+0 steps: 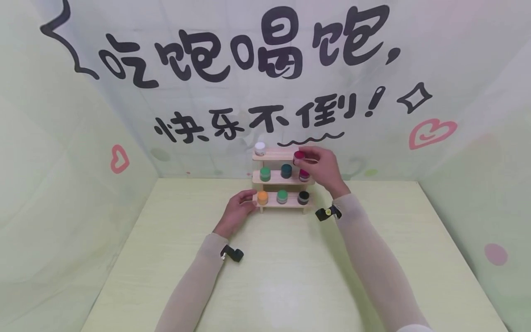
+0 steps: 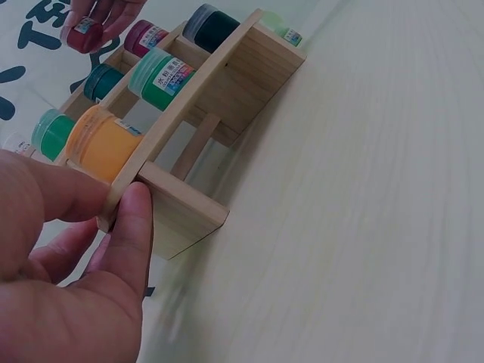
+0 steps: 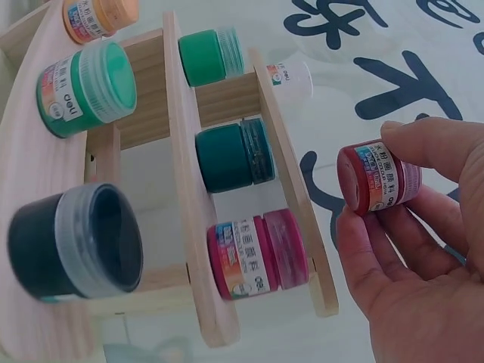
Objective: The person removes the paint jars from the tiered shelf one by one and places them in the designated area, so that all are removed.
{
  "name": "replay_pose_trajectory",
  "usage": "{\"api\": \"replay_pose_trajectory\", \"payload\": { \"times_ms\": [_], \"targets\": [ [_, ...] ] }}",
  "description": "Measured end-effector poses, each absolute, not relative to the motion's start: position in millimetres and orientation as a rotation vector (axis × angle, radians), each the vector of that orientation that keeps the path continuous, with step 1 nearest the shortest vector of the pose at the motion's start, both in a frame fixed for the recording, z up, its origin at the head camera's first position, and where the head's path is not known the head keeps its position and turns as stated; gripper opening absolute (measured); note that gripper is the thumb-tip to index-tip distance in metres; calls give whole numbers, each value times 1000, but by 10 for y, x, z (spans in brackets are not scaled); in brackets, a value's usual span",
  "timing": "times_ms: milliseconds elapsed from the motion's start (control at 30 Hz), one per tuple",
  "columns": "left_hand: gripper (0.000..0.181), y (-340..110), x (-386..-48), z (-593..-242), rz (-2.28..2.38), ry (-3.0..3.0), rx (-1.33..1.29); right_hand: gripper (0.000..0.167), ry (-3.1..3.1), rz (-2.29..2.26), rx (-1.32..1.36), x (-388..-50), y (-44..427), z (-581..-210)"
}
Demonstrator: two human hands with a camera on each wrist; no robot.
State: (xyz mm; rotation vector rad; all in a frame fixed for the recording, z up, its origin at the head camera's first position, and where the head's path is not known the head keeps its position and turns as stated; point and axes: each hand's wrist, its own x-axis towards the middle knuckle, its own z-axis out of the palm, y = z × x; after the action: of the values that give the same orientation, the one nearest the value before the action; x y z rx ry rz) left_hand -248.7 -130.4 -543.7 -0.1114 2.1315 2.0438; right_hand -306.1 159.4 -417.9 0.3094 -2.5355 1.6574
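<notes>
A small wooden three-tier rack (image 1: 271, 199) carries several paint jars. In the right wrist view, my right hand (image 3: 423, 227) pinches a dark red paint jar (image 3: 370, 178) between thumb and fingers, apart from the top shelf's right end. At the rack's lower left end, my left hand (image 2: 83, 249) grips the bottom shelf's edge beside an orange jar (image 2: 104, 144). The bottom row also bears a green jar (image 1: 282, 197) and a black-looking jar (image 1: 303, 198). On the middle tier stand a green jar (image 1: 265, 174), a teal jar (image 3: 234, 155) and a magenta jar (image 3: 257, 253). A white jar (image 1: 260, 148) sits at the top left.
The rack stands on a pale wood-grain table (image 1: 265, 276), close to a white back cloth (image 1: 199, 159) with large dark lettering. Cloth walls (image 1: 54, 193) rise on both sides. A small black camera is strapped to each wrist.
</notes>
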Motion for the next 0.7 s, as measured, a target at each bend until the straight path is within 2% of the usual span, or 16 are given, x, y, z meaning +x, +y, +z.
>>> {"api": "replay_pose_trajectory", "payload": {
  "times_ms": [300,700],
  "targets": [
    [48,-1299,-2456,-5416,2043,2139,-100,49,-2473,1684,342,-2931,1790,-4259],
    [45,-1328,-2459,-5469,2004,2184,-69,48,-2423,1737,250,-2833,2087,-4372]
  ]
}}
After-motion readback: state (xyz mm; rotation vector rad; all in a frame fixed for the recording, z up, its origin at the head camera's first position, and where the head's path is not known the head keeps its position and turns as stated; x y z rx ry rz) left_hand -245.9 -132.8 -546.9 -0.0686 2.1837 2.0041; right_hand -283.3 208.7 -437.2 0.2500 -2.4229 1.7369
